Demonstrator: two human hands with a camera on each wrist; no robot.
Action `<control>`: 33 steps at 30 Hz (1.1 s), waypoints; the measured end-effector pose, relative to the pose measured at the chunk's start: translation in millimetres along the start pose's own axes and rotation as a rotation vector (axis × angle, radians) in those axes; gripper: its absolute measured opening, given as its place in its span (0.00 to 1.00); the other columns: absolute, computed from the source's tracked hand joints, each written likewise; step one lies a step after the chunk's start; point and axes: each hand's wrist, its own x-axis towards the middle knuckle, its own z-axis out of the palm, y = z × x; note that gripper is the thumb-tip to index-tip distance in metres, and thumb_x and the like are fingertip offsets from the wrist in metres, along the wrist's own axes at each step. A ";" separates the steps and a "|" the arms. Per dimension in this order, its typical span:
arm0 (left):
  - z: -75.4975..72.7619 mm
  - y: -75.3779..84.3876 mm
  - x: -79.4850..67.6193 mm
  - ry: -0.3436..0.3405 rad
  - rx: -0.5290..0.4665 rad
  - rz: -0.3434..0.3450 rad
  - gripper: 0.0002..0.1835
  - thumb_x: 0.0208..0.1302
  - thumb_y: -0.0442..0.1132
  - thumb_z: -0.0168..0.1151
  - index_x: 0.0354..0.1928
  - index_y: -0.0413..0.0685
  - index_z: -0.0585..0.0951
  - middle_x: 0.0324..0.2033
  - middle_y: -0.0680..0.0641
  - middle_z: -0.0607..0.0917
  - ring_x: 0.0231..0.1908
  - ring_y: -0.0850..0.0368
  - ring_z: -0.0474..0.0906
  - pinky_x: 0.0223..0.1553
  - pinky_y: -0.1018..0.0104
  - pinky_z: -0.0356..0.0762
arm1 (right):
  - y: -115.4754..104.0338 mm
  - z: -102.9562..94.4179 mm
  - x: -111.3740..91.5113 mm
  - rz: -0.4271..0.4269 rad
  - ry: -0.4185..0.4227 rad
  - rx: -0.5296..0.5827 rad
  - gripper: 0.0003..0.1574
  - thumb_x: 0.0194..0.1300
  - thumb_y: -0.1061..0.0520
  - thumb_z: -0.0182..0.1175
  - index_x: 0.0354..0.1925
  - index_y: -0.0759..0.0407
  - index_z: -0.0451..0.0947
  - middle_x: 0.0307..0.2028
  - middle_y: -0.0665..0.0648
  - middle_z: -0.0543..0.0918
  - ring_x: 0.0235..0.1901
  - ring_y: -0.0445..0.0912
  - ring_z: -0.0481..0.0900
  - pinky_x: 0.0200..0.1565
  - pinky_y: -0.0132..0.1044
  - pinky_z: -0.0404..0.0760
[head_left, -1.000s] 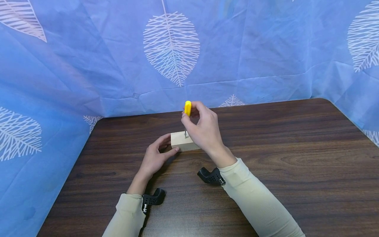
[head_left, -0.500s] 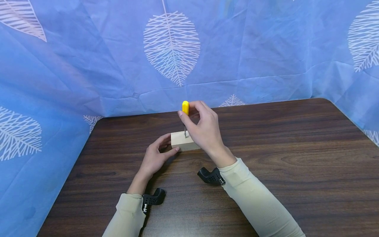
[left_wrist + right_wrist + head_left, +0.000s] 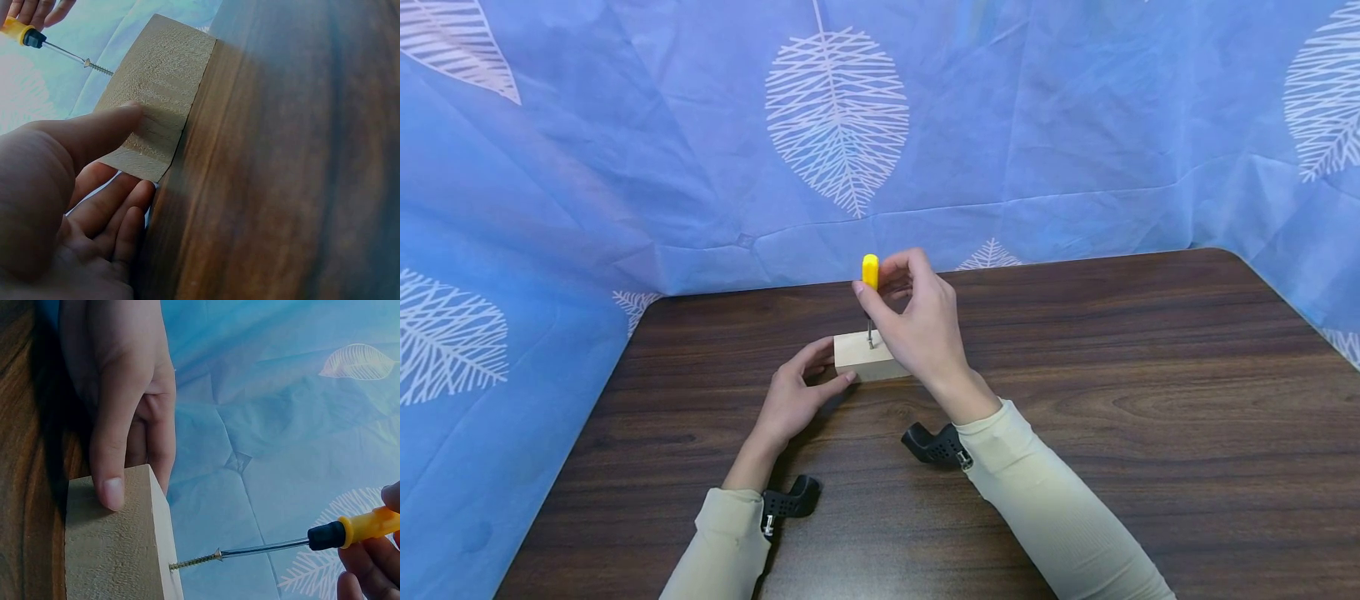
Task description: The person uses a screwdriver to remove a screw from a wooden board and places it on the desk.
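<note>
My left hand (image 3: 788, 402) grips the left end of a pale wooden block (image 3: 867, 365) lying on the table, thumb on the near face and fingers at the far side. A brass-coloured screw (image 3: 195, 561) stands with its tip in the block's top face, much of its thread showing. The tip of a screwdriver (image 3: 359, 528) with a yellow and black handle meets the screw head, the two roughly in line. Around the yellow handle, my right hand (image 3: 927, 327) holds on with thumb and fingers. In the head view that hand hides the block's right end.
The dark wood-grain table (image 3: 1112, 375) spreads under both arms. Behind and to the left hangs a blue cloth (image 3: 1037, 125) with white leaf prints. Black wrist mounts (image 3: 936, 444) jut inward from both sleeves.
The screwdriver's handle has swung slightly left and stands straighter. My right fingers have shifted on it, with the knuckles a little higher now. The left hand and block stay put.
</note>
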 end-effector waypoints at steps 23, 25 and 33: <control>1.1 -0.1 1.7 0.009 0.006 0.005 0.35 0.69 0.46 0.76 0.76 0.60 0.76 0.68 0.45 0.84 0.69 0.43 0.78 0.73 0.41 0.74 | -0.6 0.7 0.3 -0.025 -0.017 0.012 0.10 0.73 0.58 0.67 0.49 0.60 0.82 0.41 0.56 0.92 0.41 0.46 0.88 0.49 0.47 0.89; 1.3 -0.3 1.5 0.010 0.003 0.006 0.35 0.69 0.46 0.76 0.76 0.60 0.76 0.68 0.44 0.84 0.69 0.42 0.78 0.72 0.40 0.74 | -1.0 0.2 0.1 -0.016 -0.020 0.012 0.10 0.73 0.58 0.66 0.50 0.60 0.82 0.41 0.56 0.92 0.41 0.48 0.88 0.49 0.50 0.88; 1.7 -1.1 0.8 0.015 0.017 -0.001 0.35 0.69 0.46 0.76 0.76 0.60 0.76 0.68 0.44 0.84 0.70 0.41 0.78 0.72 0.39 0.75 | -0.6 0.1 -1.3 0.014 -0.014 -0.002 0.14 0.73 0.55 0.69 0.52 0.59 0.82 0.42 0.56 0.91 0.43 0.48 0.88 0.46 0.47 0.88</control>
